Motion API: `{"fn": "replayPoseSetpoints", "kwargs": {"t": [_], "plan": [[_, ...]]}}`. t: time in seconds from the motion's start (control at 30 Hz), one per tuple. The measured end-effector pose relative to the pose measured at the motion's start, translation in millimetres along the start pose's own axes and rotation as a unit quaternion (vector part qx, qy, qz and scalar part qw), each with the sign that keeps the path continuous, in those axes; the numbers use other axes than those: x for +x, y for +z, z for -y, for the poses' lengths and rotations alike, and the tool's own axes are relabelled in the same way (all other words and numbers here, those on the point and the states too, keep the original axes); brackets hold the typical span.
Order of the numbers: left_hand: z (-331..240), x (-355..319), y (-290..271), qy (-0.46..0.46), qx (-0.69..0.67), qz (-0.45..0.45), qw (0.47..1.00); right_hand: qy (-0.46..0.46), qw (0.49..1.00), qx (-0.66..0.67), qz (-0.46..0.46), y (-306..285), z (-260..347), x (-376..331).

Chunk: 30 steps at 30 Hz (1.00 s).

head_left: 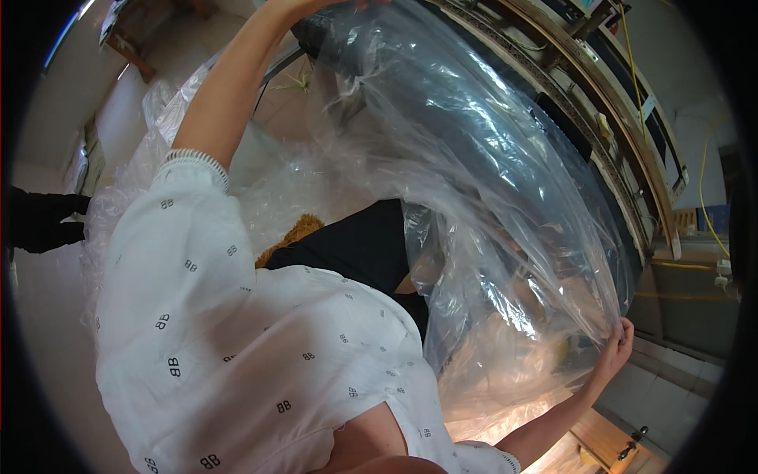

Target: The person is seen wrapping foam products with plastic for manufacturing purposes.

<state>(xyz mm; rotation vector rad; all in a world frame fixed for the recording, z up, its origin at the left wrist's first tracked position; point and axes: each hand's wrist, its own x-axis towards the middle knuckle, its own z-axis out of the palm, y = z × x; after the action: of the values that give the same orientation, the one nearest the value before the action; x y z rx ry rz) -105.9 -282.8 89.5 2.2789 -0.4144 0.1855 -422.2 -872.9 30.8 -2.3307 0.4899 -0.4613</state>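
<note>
A large sheet of clear plastic film [466, 150] is spread in front of me, creased and shiny, over a dark surface along the machine-like frame. At its lower right corner, the fingers of my right hand [620, 341] are pinched on the gathered edge. My left arm stretches up to the top of the picture. Only a sliver of my left hand [347, 2] shows at the upper rim, beside the film's far left end; its grip is cut off. More crumpled film [118, 189] lies around my left side, and folds hang over my dark-clothed legs [347, 241].
A long curved-looking frame with wooden and metal rails [624, 103] runs along the right. A yellow cord [705, 182] hangs beyond it. Under me is a brown fuzzy seat cover [296, 237]. A wooden table [130, 51] stands at the far left; a dark-trousered person [47, 221] is at left.
</note>
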Motion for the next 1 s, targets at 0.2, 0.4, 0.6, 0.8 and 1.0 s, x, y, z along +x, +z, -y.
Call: {"fn": "replayPoseSetpoints", "kwargs": {"t": [0.2, 0.4, 0.6, 0.8, 1.0], "plan": [[-19, -28, 72, 0.173, 0.158, -0.233, 0.944, -0.035, 0.993, -0.117, -0.001, 0, -52, 27], [50, -57, 136, 0.271, 0.288, -0.018, 0.918, 0.083, 0.991, -0.093, 0.052, -8, -72, 51], [70, -15, 113, 0.186, 0.177, -0.193, 0.947, -0.046, 0.981, -0.176, -0.062, 19, -73, 49], [77, 27, 109, -0.004, 0.210, -0.102, 0.972, -0.039, 0.983, -0.174, -0.035, 21, -76, 51], [89, 40, 123, -0.033, 0.053, -0.109, 0.992, -0.053, 0.982, -0.170, -0.065, 29, -75, 48]]}}
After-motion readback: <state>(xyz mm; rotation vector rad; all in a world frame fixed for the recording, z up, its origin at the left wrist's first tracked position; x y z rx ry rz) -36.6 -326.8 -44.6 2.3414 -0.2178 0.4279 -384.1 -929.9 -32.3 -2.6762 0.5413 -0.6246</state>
